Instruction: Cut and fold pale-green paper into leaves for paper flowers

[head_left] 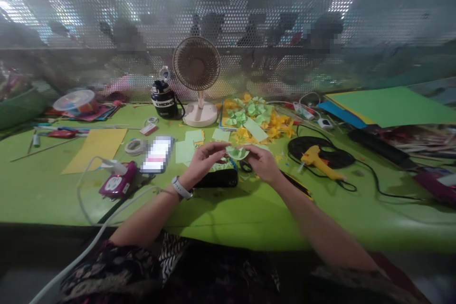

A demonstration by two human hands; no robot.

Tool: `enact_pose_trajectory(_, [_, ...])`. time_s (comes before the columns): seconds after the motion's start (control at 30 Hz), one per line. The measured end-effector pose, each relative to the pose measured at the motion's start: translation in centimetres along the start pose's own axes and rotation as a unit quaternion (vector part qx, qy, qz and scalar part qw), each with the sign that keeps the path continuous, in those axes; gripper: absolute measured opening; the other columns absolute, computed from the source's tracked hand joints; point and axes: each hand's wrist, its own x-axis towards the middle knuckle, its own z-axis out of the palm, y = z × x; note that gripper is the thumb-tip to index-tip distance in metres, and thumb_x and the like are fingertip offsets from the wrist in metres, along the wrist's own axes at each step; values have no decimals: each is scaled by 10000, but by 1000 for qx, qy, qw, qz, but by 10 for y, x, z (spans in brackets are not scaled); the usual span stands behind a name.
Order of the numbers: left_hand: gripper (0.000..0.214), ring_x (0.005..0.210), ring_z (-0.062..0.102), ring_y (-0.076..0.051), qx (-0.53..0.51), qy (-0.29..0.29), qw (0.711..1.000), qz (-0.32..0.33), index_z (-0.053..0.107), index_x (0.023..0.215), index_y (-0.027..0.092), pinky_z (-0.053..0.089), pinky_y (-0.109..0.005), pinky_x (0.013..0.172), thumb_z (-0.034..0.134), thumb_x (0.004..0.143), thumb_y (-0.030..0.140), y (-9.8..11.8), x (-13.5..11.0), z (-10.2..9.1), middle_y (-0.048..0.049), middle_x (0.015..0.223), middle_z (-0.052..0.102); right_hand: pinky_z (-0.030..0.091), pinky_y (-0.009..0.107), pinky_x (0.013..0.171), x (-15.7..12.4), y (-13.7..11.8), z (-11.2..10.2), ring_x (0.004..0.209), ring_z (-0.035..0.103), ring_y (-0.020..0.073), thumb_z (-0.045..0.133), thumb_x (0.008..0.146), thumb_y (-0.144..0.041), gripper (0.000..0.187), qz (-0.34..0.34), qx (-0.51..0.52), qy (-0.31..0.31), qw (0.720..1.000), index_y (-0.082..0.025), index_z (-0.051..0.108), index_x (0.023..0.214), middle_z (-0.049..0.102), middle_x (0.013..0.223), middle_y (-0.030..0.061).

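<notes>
We pinch a curled pale green paper piece between the narrowly closed fingertips of our left hand and right hand, as far as this blurry view shows, just above a black case on the green table, with a heap of green and yellow paper scraps ahead.

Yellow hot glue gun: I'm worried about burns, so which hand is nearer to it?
Right. The right hand is left of the yellow hot glue gun, apart from it; the left hand is farther left.
</notes>
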Motion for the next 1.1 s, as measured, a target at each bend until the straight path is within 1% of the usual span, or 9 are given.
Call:
enact_pose_trajectory(0.23, [325, 763, 705, -181, -11, 11, 1000, -4, 763, 935, 166, 635, -307, 676, 774, 719, 409, 3, 0, 1, -73, 845, 751, 544, 299, 695, 0, 1, 0, 728, 679, 169, 621, 807, -273, 217, -2, 33, -9, 999, -208, 758, 962, 739, 849, 31])
enact_pose_trajectory(0.47, [283, 748, 691, -161, -29, 9, 1000, -6, 770, 925, 174, 626, -296, 683, 758, 737, 386, 2, 0, 0, -61, 848, 745, 548, 294, 676, 0, 0, 0, 699, 680, 162, 632, 798, -276, 208, 4, 39, -8, 999, -213, 754, 954, 737, 843, 24])
enact_pose_trajectory(0.7, [296, 746, 692, -171, -18, 11, 1000, -2, 765, 922, 159, 626, -318, 701, 768, 731, 386, -3, 1, -1, -69, 862, 750, 555, 299, 655, -1, -2, 1, 688, 685, 172, 625, 806, -264, 208, 7, 42, -9, 999, -207, 753, 960, 733, 802, 32])
enact_pose_trajectory(0.83, [291, 748, 691, -157, -7, 3, 1000, 9, 757, 954, 152, 619, -303, 718, 752, 760, 370, -8, 1, -3, -72, 875, 753, 562, 300, 647, -2, -1, 1, 683, 694, 173, 620, 818, -263, 227, -5, 29, -8, 1000, -203, 754, 991, 744, 837, 41])
enact_pose_trajectory(0.93, [291, 743, 692, -145, 30, -15, 999, 31, 745, 1011, 145, 609, -288, 732, 724, 791, 333, -11, 1, -5, -80, 900, 755, 576, 299, 657, -3, -2, 2, 696, 708, 173, 596, 845, -263, 243, -27, 11, -15, 999, -202, 749, 1024, 757, 896, 47])
enact_pose_trajectory(1.0, [273, 762, 696, -150, 90, -23, 994, 64, 744, 1031, 144, 596, -260, 698, 696, 808, 293, -12, 1, -5, -88, 913, 756, 586, 314, 713, -5, -3, 2, 764, 723, 186, 579, 866, -256, 240, -62, -30, -18, 997, -205, 748, 1028, 765, 954, 57])
enact_pose_trajectory(1.03, [259, 787, 700, -156, 131, -22, 987, 90, 746, 1035, 147, 586, -243, 674, 678, 816, 266, -13, 1, -5, -93, 926, 757, 586, 325, 748, -5, -3, 2, 808, 727, 196, 572, 876, -249, 239, -86, -61, -18, 994, -207, 748, 1032, 768, 977, 62])
enact_pose_trajectory(1.1, [253, 844, 707, -168, 217, -22, 964, 155, 749, 1050, 158, 574, -230, 659, 634, 829, 203, -16, 2, -6, -101, 977, 759, 578, 341, 802, -7, -3, 3, 883, 725, 210, 550, 895, -226, 250, -133, -129, -16, 983, -210, 742, 1055, 769, 1007, 68])
